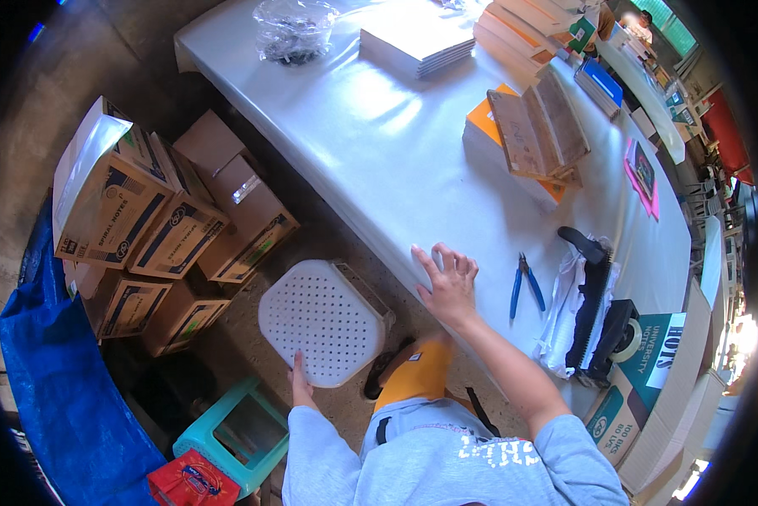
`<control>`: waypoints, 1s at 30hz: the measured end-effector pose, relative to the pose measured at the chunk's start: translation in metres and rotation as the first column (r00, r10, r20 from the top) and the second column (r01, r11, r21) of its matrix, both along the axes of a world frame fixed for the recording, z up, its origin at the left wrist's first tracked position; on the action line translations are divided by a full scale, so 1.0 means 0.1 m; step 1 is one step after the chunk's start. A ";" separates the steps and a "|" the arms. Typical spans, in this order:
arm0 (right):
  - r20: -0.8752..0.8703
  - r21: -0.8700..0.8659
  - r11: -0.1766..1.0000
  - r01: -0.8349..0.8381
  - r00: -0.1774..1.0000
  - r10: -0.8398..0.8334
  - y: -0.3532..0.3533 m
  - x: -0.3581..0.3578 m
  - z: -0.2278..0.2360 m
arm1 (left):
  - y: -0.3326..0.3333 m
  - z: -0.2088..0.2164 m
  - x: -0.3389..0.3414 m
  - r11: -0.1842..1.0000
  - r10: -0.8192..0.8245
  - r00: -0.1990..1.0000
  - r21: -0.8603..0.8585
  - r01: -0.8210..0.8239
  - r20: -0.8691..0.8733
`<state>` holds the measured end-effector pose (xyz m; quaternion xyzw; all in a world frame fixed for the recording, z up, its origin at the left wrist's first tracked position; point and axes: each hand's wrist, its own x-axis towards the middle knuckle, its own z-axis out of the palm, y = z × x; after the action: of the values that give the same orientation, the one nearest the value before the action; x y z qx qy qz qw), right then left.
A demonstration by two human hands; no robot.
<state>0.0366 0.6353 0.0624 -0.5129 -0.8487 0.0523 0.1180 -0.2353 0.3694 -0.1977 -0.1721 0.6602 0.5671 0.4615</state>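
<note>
A white plastic stool [316,316] with a perforated seat stands beside the table. My left hand [301,384] grips its near edge, thumb on top; the other fingers are hidden below the rim. Over the near edge of the covered table [354,152], my right hand [448,282] is open with fingers spread, apparently resting on the cover and holding nothing. Blue-handled pliers [516,295] lie to the right of that hand, handles apart. Farther right are a black tape dispenser [611,341] and a long black toothed tool [594,291] on crumpled white plastic.
Cardboard boxes [134,211] are stacked at left by a blue tarp [67,379]. A teal stool [202,434] carries a red packet [195,481]. The table holds a wooden stand [539,126] on orange-covered notebooks, paper stacks [417,42] and a plastic bag [293,29]. An open carton [649,388] stands right.
</note>
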 end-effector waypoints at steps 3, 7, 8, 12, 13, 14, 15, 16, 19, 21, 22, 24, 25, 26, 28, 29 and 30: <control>0.005 0.030 0.999 -0.018 1.000 0.018 0.01 -0.01 -0.02 | -0.13 0.02 0.12 0.998 0.066 0.992 -0.016 -0.068 -0.103; 0.011 0.027 0.998 -0.058 0.998 0.058 -0.04 -0.03 0.06 | -0.23 0.01 0.15 0.994 0.098 0.970 -0.020 -0.105 -0.221; 0.042 0.013 0.999 -0.041 0.998 0.040 -0.05 0.04 -0.02 | 0.00 0.23 0.25 0.902 -0.189 0.932 -0.430 0.040 -0.309; 0.058 0.022 0.998 -0.060 0.997 0.058 -0.02 0.04 -0.14 | 0.63 0.53 0.42 0.627 -0.727 0.399 -0.777 0.052 -0.559; 0.028 0.035 0.997 -0.062 0.998 0.061 -0.01 0.04 -0.11 | 0.85 0.57 0.46 0.607 -0.794 0.110 -0.773 0.185 -0.598; 0.027 0.019 0.998 -0.057 0.998 0.057 -0.01 0.05 -0.08 | 1.17 0.57 0.52 0.567 -0.790 -0.069 -0.768 0.296 -0.610; 0.030 0.005 0.999 -0.049 0.998 0.049 -0.01 0.08 -0.05 | 1.52 0.57 0.55 0.575 -0.773 -0.090 -0.754 0.317 -0.628; -0.003 0.013 0.999 -0.053 0.999 0.053 -0.01 0.08 -0.03 | 1.81 0.50 0.53 0.405 -0.796 -0.270 -0.807 0.429 -0.542; -0.038 0.040 0.996 -0.083 0.996 0.084 -0.02 0.03 0.04 | 2.29 -0.08 0.21 0.113 -0.707 -0.613 -0.912 0.393 -0.352; -0.011 0.022 0.991 -0.131 0.991 0.131 -0.01 0.01 -0.03 | 2.49 -0.31 0.04 -0.007 -0.726 -0.655 -0.950 0.311 -0.209; -0.019 0.008 0.992 -0.125 0.992 0.125 -0.01 0.03 -0.02 | 2.58 -0.35 0.03 -0.076 -0.732 -0.665 -0.952 0.296 -0.148; -0.032 0.007 0.996 -0.089 0.995 0.089 0.01 0.10 -0.07 | 2.77 -0.40 0.15 -0.150 -0.722 -0.685 -0.945 0.292 -0.097; -0.050 0.038 0.993 -0.109 0.993 0.111 0.02 0.09 -0.07 | 2.77 -0.37 0.12 -0.164 -0.746 -0.662 -0.943 0.291 -0.074; -0.046 0.043 0.994 -0.104 0.993 0.106 0.03 0.10 -0.09 | 2.77 -0.34 0.17 -0.174 -0.745 -0.663 -0.939 0.296 -0.071; -0.057 0.044 0.995 -0.086 0.994 0.089 0.01 0.11 -0.09 | 2.76 -0.28 0.28 -0.183 -0.745 -0.662 -0.930 0.319 -0.080; -0.066 0.036 0.995 -0.095 0.993 0.097 0.00 0.11 -0.08 | 2.74 -0.24 0.37 -0.178 -0.744 -0.661 -0.923 0.341 -0.101; -0.098 0.026 0.995 -0.093 0.991 0.096 0.00 0.10 -0.09 | 2.72 -0.18 0.46 -0.161 -0.743 -0.656 -0.916 0.367 -0.132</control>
<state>0.0464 0.6348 0.0539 -0.4676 -0.8656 0.0743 0.1628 -0.1895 0.6414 -0.2153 0.6421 0.7196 -0.1559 0.2134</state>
